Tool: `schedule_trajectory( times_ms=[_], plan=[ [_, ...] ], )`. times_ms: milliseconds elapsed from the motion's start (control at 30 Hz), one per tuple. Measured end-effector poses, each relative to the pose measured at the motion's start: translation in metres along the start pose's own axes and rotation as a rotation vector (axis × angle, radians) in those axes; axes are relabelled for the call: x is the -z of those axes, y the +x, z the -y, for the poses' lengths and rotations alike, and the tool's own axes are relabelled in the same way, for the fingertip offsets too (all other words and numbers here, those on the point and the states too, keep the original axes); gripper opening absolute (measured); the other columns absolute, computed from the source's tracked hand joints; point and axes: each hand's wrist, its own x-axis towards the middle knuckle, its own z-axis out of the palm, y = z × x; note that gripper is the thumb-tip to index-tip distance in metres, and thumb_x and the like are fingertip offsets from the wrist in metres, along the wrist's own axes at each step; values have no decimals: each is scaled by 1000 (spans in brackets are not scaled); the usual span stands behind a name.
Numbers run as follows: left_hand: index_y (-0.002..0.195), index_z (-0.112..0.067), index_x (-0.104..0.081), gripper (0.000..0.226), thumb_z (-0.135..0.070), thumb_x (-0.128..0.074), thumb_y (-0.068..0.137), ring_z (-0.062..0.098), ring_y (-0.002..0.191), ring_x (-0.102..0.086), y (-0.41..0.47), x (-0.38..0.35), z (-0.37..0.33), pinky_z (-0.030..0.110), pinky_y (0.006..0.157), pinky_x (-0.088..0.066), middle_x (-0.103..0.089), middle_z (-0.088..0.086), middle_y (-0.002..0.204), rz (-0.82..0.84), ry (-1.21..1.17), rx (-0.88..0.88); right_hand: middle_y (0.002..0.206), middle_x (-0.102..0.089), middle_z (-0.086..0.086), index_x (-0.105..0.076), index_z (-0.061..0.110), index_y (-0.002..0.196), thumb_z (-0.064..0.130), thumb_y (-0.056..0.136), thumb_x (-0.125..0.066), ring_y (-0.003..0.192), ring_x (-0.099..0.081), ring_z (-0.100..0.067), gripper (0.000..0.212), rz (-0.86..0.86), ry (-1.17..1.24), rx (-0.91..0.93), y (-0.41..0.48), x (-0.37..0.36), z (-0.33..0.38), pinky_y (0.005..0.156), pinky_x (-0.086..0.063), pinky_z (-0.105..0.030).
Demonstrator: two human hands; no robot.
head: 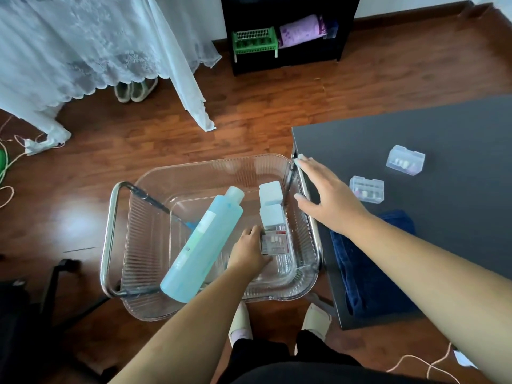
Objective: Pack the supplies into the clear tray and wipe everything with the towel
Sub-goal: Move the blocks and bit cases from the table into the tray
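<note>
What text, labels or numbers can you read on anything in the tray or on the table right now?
None can be read.
Blue bottle: a pale label runs down its side, print too blurred.
Small case under the left hand: red and white markings, too small.
Two clear boxes on the table: no lettering visible.
White blocks: blank.

The tray [210, 173] is clear ribbed plastic, glossy; its frame [109, 231] is polished metal; inside it, a smooth translucent blue plastic bottle [202, 248]; right of the tray, a matt dark counter [443, 128] carrying a nubby navy cloth towel [360, 273]; beneath the tray, a glossy wood floor [249, 112].
</note>
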Motion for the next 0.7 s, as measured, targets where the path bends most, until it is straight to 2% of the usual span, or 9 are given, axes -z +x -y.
schedule_trajectory(
  times_ms=[300,533,700],
  plan=[
    [112,-19,-49,49,-26,-78,73,20,91,-59,8,-8,-5,33,81,-51,-56,3,113,-43,-81,7,157,-21,13,-21,29,148,30,92,-52,144,-14,-6,64,-14,10,-3,-1,-2,-1,108,-20,-27],
    [111,-19,-47,54,-32,-80,71,22,95,-59,5,-7,-4,38,85,-52,-55,3,116,-36,-89,22,157,-22,12,-21,30,148,31,92,-52,145,-16,-9,64,-20,-12,-12,-4,-1,2,113,-22,-34],
    [108,-24,-44,56,-37,-82,69,17,89,-56,2,18,-2,32,79,-49,-53,-2,111,-35,-88,4,158,-17,10,-16,29,149,41,92,-50,146,-12,-10,67,32,-88,-31,-3,4,7,117,-22,-41]
  ],
)
